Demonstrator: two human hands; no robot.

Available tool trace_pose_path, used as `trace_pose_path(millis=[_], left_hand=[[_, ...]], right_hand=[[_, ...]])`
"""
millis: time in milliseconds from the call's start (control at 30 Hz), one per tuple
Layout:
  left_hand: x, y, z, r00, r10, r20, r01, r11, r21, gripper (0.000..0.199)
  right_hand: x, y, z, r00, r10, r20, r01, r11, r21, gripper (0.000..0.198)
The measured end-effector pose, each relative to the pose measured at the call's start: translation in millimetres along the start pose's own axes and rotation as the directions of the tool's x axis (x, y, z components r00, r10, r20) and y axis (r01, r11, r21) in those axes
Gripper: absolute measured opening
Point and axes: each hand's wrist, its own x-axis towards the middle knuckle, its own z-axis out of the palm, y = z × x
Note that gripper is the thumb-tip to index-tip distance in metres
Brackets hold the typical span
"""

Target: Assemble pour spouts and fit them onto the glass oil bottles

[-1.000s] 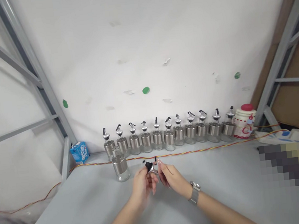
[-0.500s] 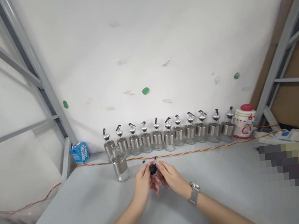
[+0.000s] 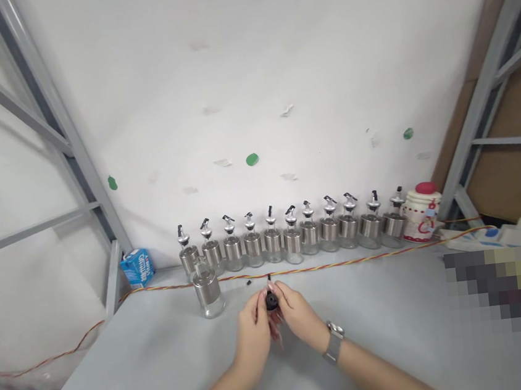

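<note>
The left hand (image 3: 252, 329) and right hand (image 3: 301, 315) are gripping a round black stopper (image 3: 272, 301) between them, fingers curling closed about it, over the grey table (image 3: 134, 369). An unstoppered glass bottle (image 3: 206, 290) is standing to the left, nearer than the stoppered bottles (image 3: 272, 238) lining the far wall (image 3: 230, 86).

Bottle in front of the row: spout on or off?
Off. The front bottle stands upright with its glass neck bare; the bottles behind carry spouts.
</note>
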Motion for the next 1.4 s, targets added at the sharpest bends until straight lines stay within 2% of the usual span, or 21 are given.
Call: trace_pose_path(millis=[133, 267, 367, 500, 633, 700, 767, 833, 867, 900, 967, 1033, 1100, 1133, 1233, 1400], left_hand=[[11, 7, -8, 0.979, -0.162, 0.126, 0.192, 0.939, -0.284, 0.029], [18, 12, -19, 0.959, -0.191, 0.211, 0.269, 0.85, -0.453, 0.036], [17, 14, -21, 0.953, -0.164, 0.255, 0.27, 0.841, -0.468, 0.044], [13, 16, -17, 0.954, -0.156, 0.255, 0.256, 0.867, -0.428, 0.05], [12, 14, -13, 0.952, -0.17, 0.253, 0.26, 0.886, -0.383, 0.045], [14, 12, -13, 0.956, -0.197, 0.216, 0.26, 0.912, -0.316, 0.042], [18, 8, -17, 0.981, -0.169, 0.091, 0.183, 0.967, -0.179, 0.042], [25, 2, -23, 0.998, -0.016, -0.068, 0.021, 0.997, 0.071, 0.037], [28, -2, -27, 0.988, 0.101, -0.117, -0.071, 0.969, 0.236, 0.032], [32, -7, -31, 0.97, 0.211, -0.117, -0.147, 0.902, 0.407, 0.028], [39, -17, -39, 0.931, 0.365, -0.031, -0.242, 0.676, 0.696, 0.027], [47, -26, -45, 0.918, 0.388, 0.077, -0.264, 0.454, 0.851, 0.034], [55, -33, -49, 0.922, 0.358, 0.147, -0.285, 0.371, 0.884, 0.039], [58, -36, -51, 0.924, 0.339, 0.175, -0.298, 0.356, 0.885, 0.04], [67, -39, -54, 0.924, 0.299, 0.237, -0.335, 0.336, 0.88, 0.04], [71, -38, -57, 0.928, 0.264, 0.264, -0.343, 0.321, 0.883, 0.031]], right_hand=[[6, -5, -7, 0.996, 0.07, 0.056, -0.078, 0.983, 0.163, 0.041], [6, -8, -14, 1.0, 0.005, 0.009, -0.007, 0.979, 0.205, 0.037], [3, -6, -13, 0.999, -0.047, 0.023, 0.044, 0.992, 0.117, 0.034], [-2, -1, -5, 0.995, 0.002, 0.096, -0.012, 0.995, 0.098, 0.035], [-4, 0, 1, 0.996, 0.015, 0.084, -0.024, 0.994, 0.105, 0.036], [-2, -1, 1, 0.999, 0.036, 0.039, -0.041, 0.991, 0.126, 0.036], [1, -1, -2, 0.997, 0.07, -0.043, -0.062, 0.984, 0.167, 0.036], [5, -1, -6, 0.986, 0.095, -0.137, -0.065, 0.975, 0.212, 0.037], [8, 0, -9, 0.979, 0.102, -0.178, -0.059, 0.971, 0.233, 0.038], [10, 0, -11, 0.971, 0.106, -0.213, -0.051, 0.967, 0.25, 0.039], [14, 2, -15, 0.958, 0.123, -0.258, -0.046, 0.958, 0.284, 0.042], [16, 3, -18, 0.947, 0.154, -0.283, -0.061, 0.948, 0.313, 0.043], [18, 4, -18, 0.939, 0.179, -0.294, -0.076, 0.941, 0.33, 0.043], [18, 4, -18, 0.937, 0.184, -0.297, -0.079, 0.94, 0.331, 0.043], [17, 4, -16, 0.939, 0.178, -0.294, -0.081, 0.945, 0.316, 0.042], [14, 5, -12, 0.96, 0.12, -0.254, -0.041, 0.955, 0.295, 0.037]])
